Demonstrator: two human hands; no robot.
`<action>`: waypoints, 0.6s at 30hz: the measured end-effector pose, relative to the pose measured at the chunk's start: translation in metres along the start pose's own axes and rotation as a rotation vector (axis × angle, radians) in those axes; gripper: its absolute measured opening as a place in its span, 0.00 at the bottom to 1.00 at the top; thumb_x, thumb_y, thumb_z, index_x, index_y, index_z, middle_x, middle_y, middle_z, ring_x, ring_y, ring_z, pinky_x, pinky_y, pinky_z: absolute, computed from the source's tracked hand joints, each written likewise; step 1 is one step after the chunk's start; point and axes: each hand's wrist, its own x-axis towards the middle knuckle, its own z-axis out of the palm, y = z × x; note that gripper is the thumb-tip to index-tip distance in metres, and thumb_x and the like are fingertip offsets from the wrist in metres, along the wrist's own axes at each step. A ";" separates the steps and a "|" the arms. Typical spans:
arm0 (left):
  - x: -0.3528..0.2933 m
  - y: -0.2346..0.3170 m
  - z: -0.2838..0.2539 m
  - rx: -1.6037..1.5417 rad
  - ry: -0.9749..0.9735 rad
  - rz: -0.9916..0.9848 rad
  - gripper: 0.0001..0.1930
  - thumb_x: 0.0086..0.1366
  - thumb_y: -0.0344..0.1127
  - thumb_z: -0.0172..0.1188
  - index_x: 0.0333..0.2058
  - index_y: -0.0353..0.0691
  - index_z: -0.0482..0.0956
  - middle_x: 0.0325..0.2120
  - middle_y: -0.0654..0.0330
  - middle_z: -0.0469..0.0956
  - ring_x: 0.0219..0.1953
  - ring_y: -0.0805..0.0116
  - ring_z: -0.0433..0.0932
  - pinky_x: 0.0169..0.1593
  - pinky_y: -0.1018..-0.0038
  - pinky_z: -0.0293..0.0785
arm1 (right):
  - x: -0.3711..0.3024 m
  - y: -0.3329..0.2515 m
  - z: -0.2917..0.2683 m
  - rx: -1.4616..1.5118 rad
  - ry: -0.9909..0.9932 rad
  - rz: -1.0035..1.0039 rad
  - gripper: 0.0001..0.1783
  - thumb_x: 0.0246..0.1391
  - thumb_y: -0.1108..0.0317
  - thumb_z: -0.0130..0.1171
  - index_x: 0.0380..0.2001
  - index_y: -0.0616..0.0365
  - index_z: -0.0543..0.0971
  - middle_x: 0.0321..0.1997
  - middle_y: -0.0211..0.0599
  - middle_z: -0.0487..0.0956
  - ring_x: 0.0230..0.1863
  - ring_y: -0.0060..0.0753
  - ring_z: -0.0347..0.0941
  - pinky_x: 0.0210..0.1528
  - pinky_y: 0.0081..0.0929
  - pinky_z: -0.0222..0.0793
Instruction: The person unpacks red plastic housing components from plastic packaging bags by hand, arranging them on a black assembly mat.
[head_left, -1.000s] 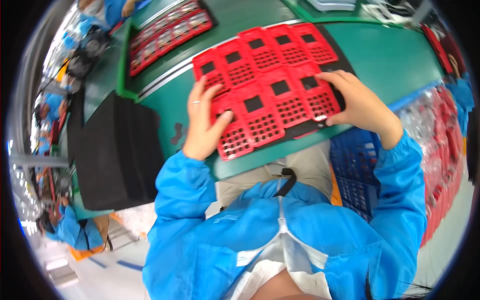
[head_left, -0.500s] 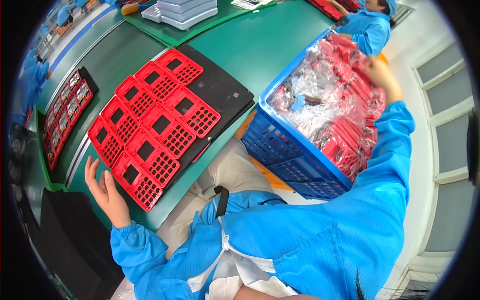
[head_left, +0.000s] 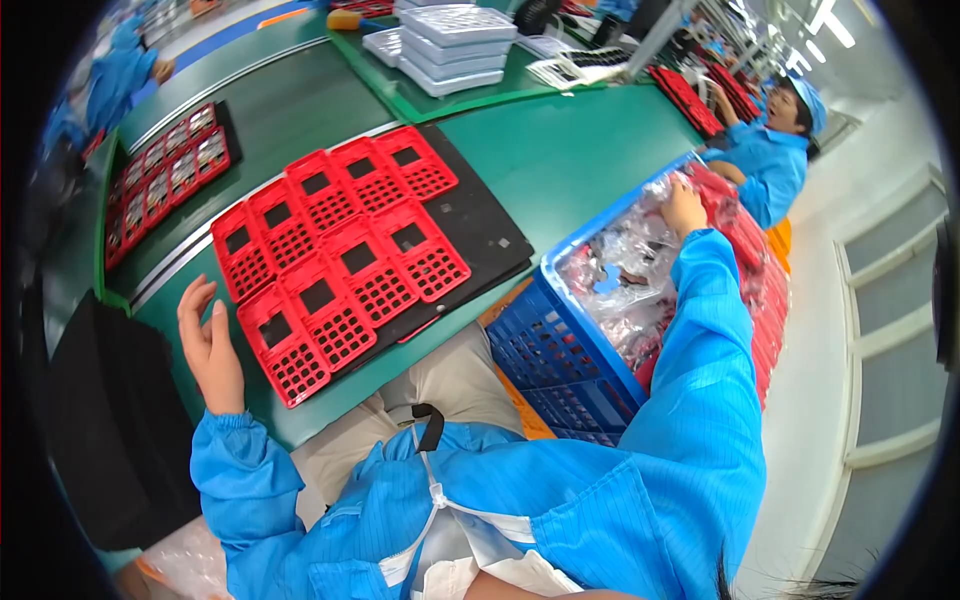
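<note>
My left hand [head_left: 212, 355] is raised at the near left of the green table, fingers apart, holding nothing. Beside it, red plastic housings [head_left: 357, 259], each with a square window and a grid of holes, lie in two rows on a black board [head_left: 480, 232]. My right hand [head_left: 685, 208] reaches into the far end of a blue crate [head_left: 540, 330]. Its fingers curl down among clear plastic bags [head_left: 625, 250], and whatever they grip is hidden. Red pieces [head_left: 755, 290], many in clear wrapping, fill the crate's right side; my right sleeve covers part of them.
A second set of filled red housings [head_left: 170, 180] lies at the far left. Grey-white plastic boxes [head_left: 455, 50] are stacked at the back. Black foam-like material [head_left: 115, 420] stands at the near left. A co-worker [head_left: 765, 165] sits beyond the crate.
My right hand has moved left across the crate, from the red pieces toward the clear bags. The whole view has shifted; my left hand stays beside the housings, its fingers apart.
</note>
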 end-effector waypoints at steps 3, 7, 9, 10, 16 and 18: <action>0.001 0.003 0.002 -0.040 -0.001 -0.017 0.11 0.65 0.29 0.49 0.46 0.38 0.72 0.55 0.57 0.67 0.53 0.67 0.68 0.45 0.77 0.67 | 0.004 0.004 0.000 -0.010 0.064 0.101 0.17 0.51 0.60 0.51 0.44 0.53 0.74 0.36 0.49 0.80 0.39 0.53 0.78 0.40 0.48 0.73; -0.004 0.005 -0.002 -0.037 -0.022 -0.019 0.11 0.65 0.28 0.49 0.45 0.37 0.72 0.54 0.56 0.67 0.52 0.67 0.69 0.46 0.76 0.68 | 0.003 0.010 -0.019 0.134 0.208 0.179 0.17 0.55 0.61 0.45 0.43 0.58 0.75 0.39 0.55 0.78 0.42 0.59 0.75 0.44 0.51 0.70; -0.003 0.010 0.002 -0.039 -0.050 -0.031 0.11 0.65 0.28 0.49 0.45 0.37 0.72 0.54 0.56 0.67 0.52 0.67 0.69 0.47 0.76 0.68 | 0.008 0.032 -0.023 0.377 0.481 0.292 0.19 0.54 0.59 0.46 0.42 0.60 0.76 0.40 0.57 0.77 0.45 0.62 0.73 0.45 0.50 0.68; -0.004 0.011 0.003 -0.043 -0.053 -0.017 0.11 0.65 0.28 0.49 0.45 0.37 0.72 0.54 0.56 0.67 0.52 0.67 0.69 0.47 0.76 0.68 | 0.009 0.039 -0.032 0.445 0.481 0.385 0.19 0.54 0.58 0.46 0.39 0.61 0.77 0.40 0.58 0.77 0.45 0.62 0.72 0.46 0.48 0.68; -0.003 0.016 0.005 -0.044 -0.079 0.048 0.11 0.65 0.28 0.48 0.45 0.36 0.73 0.54 0.55 0.67 0.52 0.67 0.69 0.48 0.76 0.68 | -0.007 0.108 -0.060 0.547 0.770 0.640 0.20 0.50 0.56 0.50 0.35 0.63 0.78 0.34 0.57 0.79 0.38 0.59 0.75 0.41 0.48 0.68; -0.001 0.014 0.003 -0.027 -0.071 0.050 0.11 0.65 0.28 0.48 0.46 0.36 0.72 0.54 0.56 0.67 0.52 0.68 0.69 0.49 0.76 0.67 | -0.018 0.115 -0.065 0.406 0.648 0.550 0.22 0.49 0.56 0.51 0.40 0.64 0.76 0.41 0.59 0.78 0.43 0.57 0.74 0.47 0.47 0.68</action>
